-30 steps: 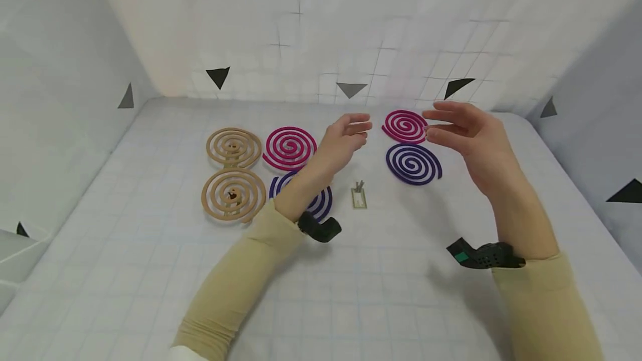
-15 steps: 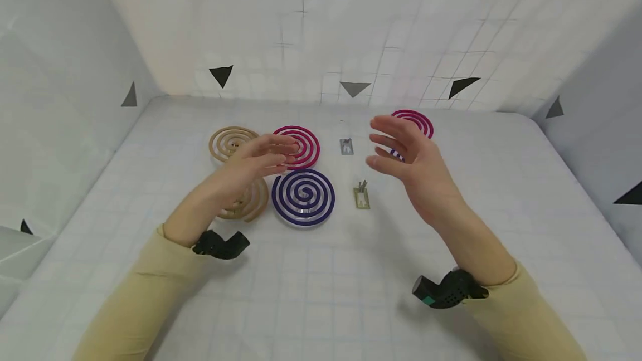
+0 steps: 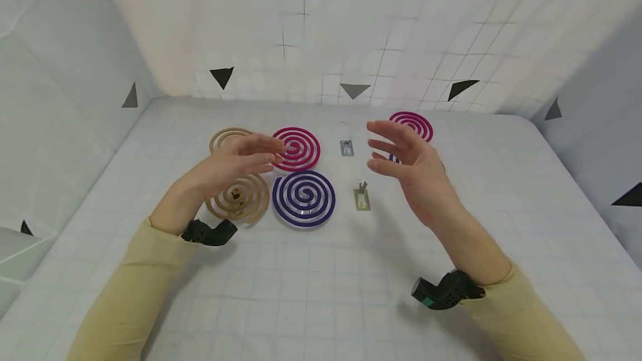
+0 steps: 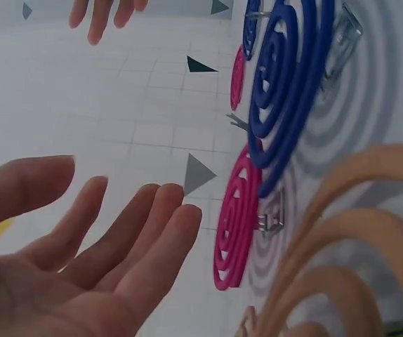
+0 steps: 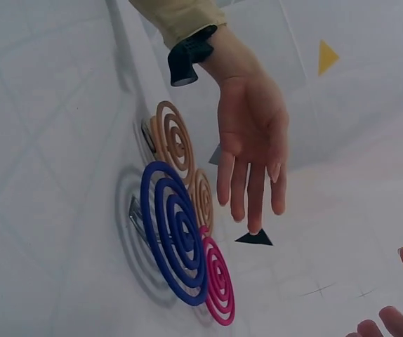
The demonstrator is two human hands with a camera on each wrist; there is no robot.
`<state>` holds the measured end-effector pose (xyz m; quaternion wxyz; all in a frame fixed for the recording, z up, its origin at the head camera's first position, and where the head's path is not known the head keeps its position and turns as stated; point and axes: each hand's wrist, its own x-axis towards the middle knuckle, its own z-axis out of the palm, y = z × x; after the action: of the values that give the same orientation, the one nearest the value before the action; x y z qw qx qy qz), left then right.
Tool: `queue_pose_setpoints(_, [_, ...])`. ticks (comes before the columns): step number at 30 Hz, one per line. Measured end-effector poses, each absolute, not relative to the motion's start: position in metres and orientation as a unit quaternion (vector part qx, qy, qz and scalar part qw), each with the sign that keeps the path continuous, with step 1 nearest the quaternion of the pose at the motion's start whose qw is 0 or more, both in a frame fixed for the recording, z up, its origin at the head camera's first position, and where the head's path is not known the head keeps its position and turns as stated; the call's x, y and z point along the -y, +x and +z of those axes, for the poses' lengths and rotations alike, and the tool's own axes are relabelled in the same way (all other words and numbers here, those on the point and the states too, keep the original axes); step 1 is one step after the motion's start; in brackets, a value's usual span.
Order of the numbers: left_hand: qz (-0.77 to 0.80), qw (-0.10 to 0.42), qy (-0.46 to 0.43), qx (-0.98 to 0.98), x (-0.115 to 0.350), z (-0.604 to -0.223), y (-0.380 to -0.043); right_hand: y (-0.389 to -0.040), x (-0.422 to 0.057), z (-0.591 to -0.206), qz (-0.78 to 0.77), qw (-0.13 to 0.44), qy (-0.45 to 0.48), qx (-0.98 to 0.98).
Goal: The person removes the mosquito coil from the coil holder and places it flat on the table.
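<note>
My left hand [image 3: 241,163] hovers above the two tan mosquito coils [image 3: 253,196], fingers loosely extended and holding nothing. Beside them lie a pink coil [image 3: 311,149] and a blue coil [image 3: 325,199]; the left wrist view shows this blue coil [image 4: 275,91] raised on a small clear stand [image 4: 343,42]. My right hand [image 3: 416,169], also holding nothing, is held up with fingers parted. Behind it in the head view are another pink coil [image 3: 423,121] and a second blue coil, mostly hidden.
Between the hands sit a small gold-coloured metal stand [image 3: 362,205] with upright prongs and a flat silver-grey one [image 3: 346,148] farther back. White walls [image 3: 351,27] with dark triangle markers enclose the gridded white table [image 3: 306,294] at the back and sides.
My left hand has moved left, from over the blue coil to the tan coils. My right hand has shifted left and slightly down, now covering most of the right blue coil.
</note>
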<state>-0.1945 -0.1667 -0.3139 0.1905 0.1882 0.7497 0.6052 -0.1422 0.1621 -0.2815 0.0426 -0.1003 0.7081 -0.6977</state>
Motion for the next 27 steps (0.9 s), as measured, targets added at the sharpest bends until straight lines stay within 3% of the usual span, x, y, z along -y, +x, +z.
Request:
queue_pose_setpoints(11, [0.574, 0.208, 0.210, -0.764, 0.173, -0.331, -0.204, -0.146, -0.138, -0.319, -0.667, 0.134, -0.087, -0.728])
queue_pose_setpoints(27, [0.537, 0.247, 0.214, -0.778, 0.169, -0.337, -0.202, -0.143, -0.119, -0.349, -0.643, 0.180, -0.042, -0.743])
